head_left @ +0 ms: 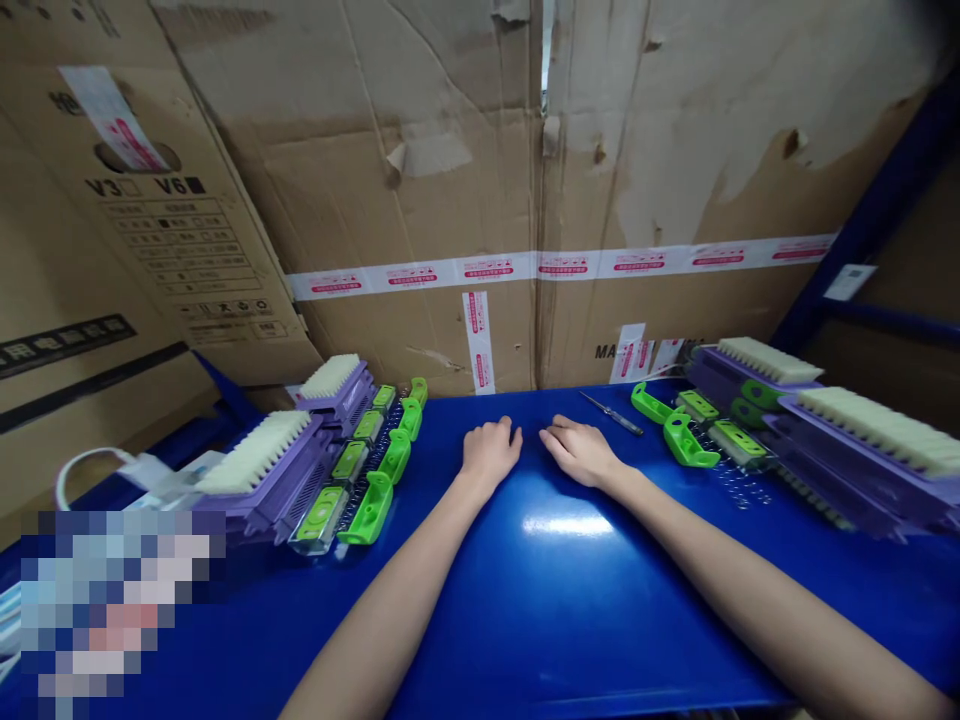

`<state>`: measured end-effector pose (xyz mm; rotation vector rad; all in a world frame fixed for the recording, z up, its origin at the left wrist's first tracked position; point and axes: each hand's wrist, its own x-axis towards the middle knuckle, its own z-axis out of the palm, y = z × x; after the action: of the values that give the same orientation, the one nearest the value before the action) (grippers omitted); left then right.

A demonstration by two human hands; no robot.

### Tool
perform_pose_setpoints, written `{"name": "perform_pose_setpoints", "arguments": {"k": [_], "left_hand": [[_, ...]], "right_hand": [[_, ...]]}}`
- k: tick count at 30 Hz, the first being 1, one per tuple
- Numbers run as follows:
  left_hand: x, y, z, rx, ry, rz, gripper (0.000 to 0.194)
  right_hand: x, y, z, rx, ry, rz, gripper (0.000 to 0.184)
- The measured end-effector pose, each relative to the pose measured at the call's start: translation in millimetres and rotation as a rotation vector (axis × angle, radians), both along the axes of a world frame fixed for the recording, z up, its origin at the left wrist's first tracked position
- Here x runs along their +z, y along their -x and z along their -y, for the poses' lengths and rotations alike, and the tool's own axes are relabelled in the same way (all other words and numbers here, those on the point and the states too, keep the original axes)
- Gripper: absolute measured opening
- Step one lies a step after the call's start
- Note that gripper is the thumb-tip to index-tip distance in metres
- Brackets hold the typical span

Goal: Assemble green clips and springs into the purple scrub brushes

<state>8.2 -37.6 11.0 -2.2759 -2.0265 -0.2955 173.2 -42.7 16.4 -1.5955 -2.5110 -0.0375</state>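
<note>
In the head view, I read the clock from midway between the hands. A person's bare forearms reach over a glossy blue tabletop (525,620). The left hand (489,449) rests on it, fingers loosely curled, thumb apart from them. The right hand (577,450) rests near it, fingers loosely bent and slightly parted. At two o'clock, near the right hand, lies a slim screwdriver (624,420). At nine, four green brackets (394,458) form a row beside springs (390,420), clear boxes with green plates (350,460) and purple blocks topped with cream bristles (259,450). At three lie more green brackets, clear boxes, springs and purple blocks. At twelve rises a taped cardboard wall (420,200).
</note>
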Motion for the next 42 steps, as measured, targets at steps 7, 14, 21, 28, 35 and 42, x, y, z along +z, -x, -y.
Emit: {"name": "perform_pose_setpoints", "arguments": {"k": [7, 14, 21, 28, 35, 42], "left_hand": [[-0.6, 32, -17, 0.169, -0.012, -0.03, 0.036], [-2.0, 31, -16, 0.145, -0.013, -0.05, 0.035], [-2.7, 32, -17, 0.147, 0.004, -0.048, 0.037], [-3.8, 32, -18, 0.146, -0.004, -0.051, 0.036], [-3.1, 31, -18, 0.149, 0.005, -0.05, 0.036], [-3.7, 31, -17, 0.145, -0.002, -0.054, 0.034]], "right_hand": [[-3.0, 10, 9, 0.067, -0.057, 0.073, 0.045], [2.0, -2, 1, 0.011, -0.098, 0.088, 0.032], [9.0, -33, -13, -0.295, -0.288, 0.095, 0.027], [13.9, -73, -24, -0.563, -0.326, 0.12, 0.032], [22.3, -90, -24, -0.666, -0.338, 0.094, 0.037], [35.4, -99, -21, -0.688, -0.303, 0.019, 0.043]]}}
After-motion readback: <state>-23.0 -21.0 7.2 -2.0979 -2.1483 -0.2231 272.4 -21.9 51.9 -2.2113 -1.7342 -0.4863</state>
